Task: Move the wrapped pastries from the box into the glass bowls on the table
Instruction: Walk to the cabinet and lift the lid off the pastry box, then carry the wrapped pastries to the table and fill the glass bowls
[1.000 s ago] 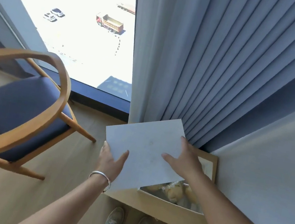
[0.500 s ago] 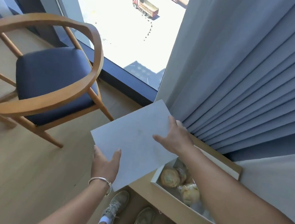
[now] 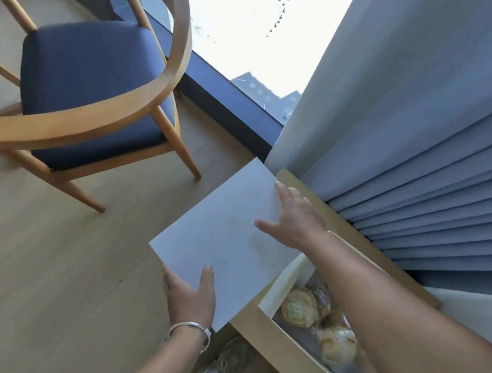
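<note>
Here the grey lid [image 3: 222, 241] is held flat w/ both hands, off to the left of the box [image 3: 282, 291], which is thus left uncovered. The left hand [image 3: 190, 296] is clamped on the lid's near edge, thumb on top, fingers under; a silver bracelet [image 3: 191, 328] is worn at that wrist. The right hand [image 3: 293, 219] is gripped on the far-right edge, thumb laid across the top. The wrapped pastries [image 3: 317, 322] are seen inside the box, partly hidden by the right forearm. The box is set on a low wooden tabletop [image 3: 297, 369] by the blue curtain [image 3: 430, 120]. A wooden chair [image 3: 87, 73] w/ dark seat is stood well apart on the floor, by the window [image 3: 253, 23].
</note>
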Available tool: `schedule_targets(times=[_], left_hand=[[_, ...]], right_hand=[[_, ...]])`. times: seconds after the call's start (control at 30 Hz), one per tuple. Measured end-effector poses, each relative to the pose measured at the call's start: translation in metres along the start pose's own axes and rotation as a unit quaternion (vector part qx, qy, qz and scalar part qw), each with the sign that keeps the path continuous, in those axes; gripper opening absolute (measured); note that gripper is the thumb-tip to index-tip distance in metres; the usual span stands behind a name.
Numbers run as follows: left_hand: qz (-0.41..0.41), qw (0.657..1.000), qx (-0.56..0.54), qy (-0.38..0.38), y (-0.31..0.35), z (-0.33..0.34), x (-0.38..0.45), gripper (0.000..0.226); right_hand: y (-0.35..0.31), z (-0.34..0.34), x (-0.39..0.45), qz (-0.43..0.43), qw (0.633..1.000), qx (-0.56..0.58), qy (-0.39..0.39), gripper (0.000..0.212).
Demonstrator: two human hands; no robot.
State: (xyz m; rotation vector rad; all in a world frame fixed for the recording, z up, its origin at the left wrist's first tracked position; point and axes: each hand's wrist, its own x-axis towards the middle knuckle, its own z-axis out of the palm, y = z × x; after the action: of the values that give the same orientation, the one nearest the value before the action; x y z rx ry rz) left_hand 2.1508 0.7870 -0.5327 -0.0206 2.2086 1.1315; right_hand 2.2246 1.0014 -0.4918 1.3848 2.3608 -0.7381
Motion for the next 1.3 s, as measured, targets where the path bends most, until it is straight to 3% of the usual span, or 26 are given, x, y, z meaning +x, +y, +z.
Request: schedule_targets(times=[0.17, 0.5, 0.63, 0.9, 1.0, 1.1, 1.3], left_hand=[[-0.033, 0.999, -0.020, 0.004, -0.029, 0.026, 0.010, 0.078], [-0.056, 0.998, 0.014, 0.012, -0.052, 0.058, 0.020, 0.085], [-0.058, 0.998, 0.030, -0.017, -0.052, 0.061, 0.012, 0.085], [-0.085, 0.977, 0.180, -0.076, -0.017, 0.031, 0.021, 0.091], [-0.022, 0.964, 0.247, -0.093, 0.008, 0.010, 0.023, 0.091], [0.089, 0.930, 0.329, -0.135, 0.034, -0.005, 0.021, 0.088], [0.329, 0.790, 0.485, -0.179, 0.106, -0.009, -0.005, 0.088]], right_hand=[[0.013, 0.028, 0.027, -0.007, 1.000, -0.010, -0.025, 0.095], [0.034, 0.063, 0.067, 0.006, 0.999, -0.009, -0.036, 0.095], [0.038, 0.061, 0.068, 0.012, 0.999, -0.016, -0.038, 0.098], [0.034, 0.035, 0.039, 0.017, 0.998, -0.045, -0.040, 0.098], [0.032, 0.014, 0.010, 0.022, 0.999, -0.031, -0.020, 0.095], [0.035, -0.007, -0.026, 0.041, 0.999, -0.001, -0.005, 0.093], [0.048, -0.045, -0.105, 0.085, 0.995, 0.038, 0.034, 0.091]])
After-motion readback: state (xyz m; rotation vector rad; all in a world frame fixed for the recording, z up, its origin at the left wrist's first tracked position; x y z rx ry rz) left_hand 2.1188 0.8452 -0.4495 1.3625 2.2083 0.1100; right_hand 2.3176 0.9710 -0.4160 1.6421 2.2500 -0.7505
